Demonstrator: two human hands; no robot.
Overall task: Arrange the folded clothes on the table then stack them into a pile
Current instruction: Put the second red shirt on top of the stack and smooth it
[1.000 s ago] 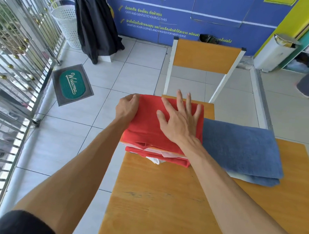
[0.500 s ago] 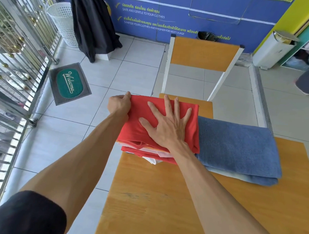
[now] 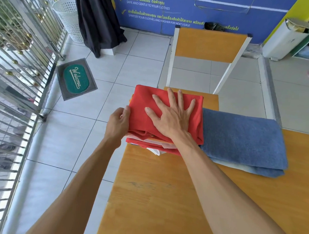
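Note:
A pile of folded clothes, red on top [image 3: 141, 105] with white and orange layers under it, sits at the far left corner of the wooden table [image 3: 163, 198]. My right hand [image 3: 171, 116] lies flat on the red top piece, fingers spread. My left hand [image 3: 118, 123] cups the pile's left edge, thumb on top of the red cloth. A folded blue towel [image 3: 242, 139] lies on the table right beside the pile, touching it, with a white layer showing beneath.
A wooden chair with a white frame [image 3: 211, 44] stands just beyond the table. The pile overhangs the table's left edge above white floor tiles. A metal gate [image 3: 18, 74], a welcome mat [image 3: 76, 78], a white basket [image 3: 67, 15] and a hanging black garment [image 3: 98, 19] are at left.
My left hand has slid from the pile's far left corner back along the left edge toward me. My right hand stays pressed flat on the red top piece.

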